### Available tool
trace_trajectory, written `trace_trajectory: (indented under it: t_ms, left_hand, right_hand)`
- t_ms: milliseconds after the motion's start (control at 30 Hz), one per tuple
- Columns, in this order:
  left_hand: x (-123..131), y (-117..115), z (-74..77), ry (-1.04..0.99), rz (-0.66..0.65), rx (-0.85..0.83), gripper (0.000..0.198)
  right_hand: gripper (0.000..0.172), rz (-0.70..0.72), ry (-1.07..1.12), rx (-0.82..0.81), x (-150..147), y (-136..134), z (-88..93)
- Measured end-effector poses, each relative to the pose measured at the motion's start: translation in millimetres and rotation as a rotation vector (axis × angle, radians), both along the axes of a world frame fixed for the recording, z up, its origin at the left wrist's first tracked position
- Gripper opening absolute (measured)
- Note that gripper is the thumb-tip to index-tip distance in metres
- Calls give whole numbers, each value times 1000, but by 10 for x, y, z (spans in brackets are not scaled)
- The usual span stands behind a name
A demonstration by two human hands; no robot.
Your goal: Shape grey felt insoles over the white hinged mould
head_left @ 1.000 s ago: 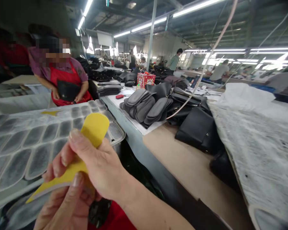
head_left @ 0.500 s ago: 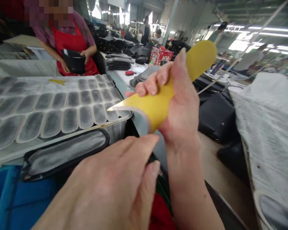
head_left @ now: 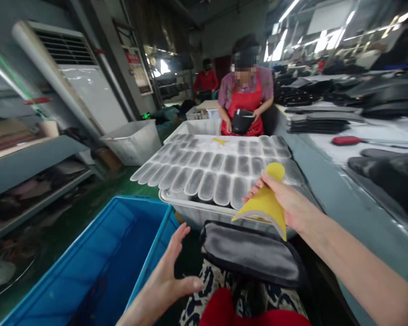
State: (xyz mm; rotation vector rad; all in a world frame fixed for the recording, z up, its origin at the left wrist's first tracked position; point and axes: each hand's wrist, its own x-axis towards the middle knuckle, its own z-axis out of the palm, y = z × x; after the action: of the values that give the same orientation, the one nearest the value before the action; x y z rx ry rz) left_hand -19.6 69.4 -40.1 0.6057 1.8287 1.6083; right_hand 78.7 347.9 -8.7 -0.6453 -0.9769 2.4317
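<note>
My right hand [head_left: 285, 199] grips a flat yellow piece [head_left: 263, 201], rounded at its upper end and cut to a concave curve with two points at its lower end. My left hand [head_left: 172, 267] holds nothing; its thumb and fingers are spread. Between my hands, over my lap, lies a long black item [head_left: 248, 253] with a greyish oval face and dark rim. Just beyond the yellow piece, rows of grey oval pieces with pale borders [head_left: 204, 183] cover a white surface, where another yellow piece [head_left: 220, 141] lies.
A blue crate [head_left: 122, 203] stands at my left. Opposite, a co-worker in a red apron [head_left: 246, 104] holds a black item [head_left: 242, 121]. On the right-hand table are a red-handled tool [head_left: 347, 140] and stacked black pieces [head_left: 318, 124]. A white bin [head_left: 132, 142] stands farther left.
My view has swung left and widened. The yellow piece is now lower and farther from me, still in my right hand. My left hand has moved away from it, fingers spread.
</note>
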Motion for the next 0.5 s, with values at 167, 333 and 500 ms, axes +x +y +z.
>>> trace_trajectory:
  t_ms: [167, 333, 500]
  left_hand:
    - [-146, 211, -330, -241, -294, 107, 142]
    - [-280, 490, -220, -329, -340, 209, 120]
    - [-378, 609, -362, -348, -290, 214, 80]
  right_hand:
    - [32, 213, -75, -55, -834, -148, -272]
    - [34, 383, -144, -52, -1231, -381, -498]
    - [36, 480, -201, -45, -1316, -483, -572]
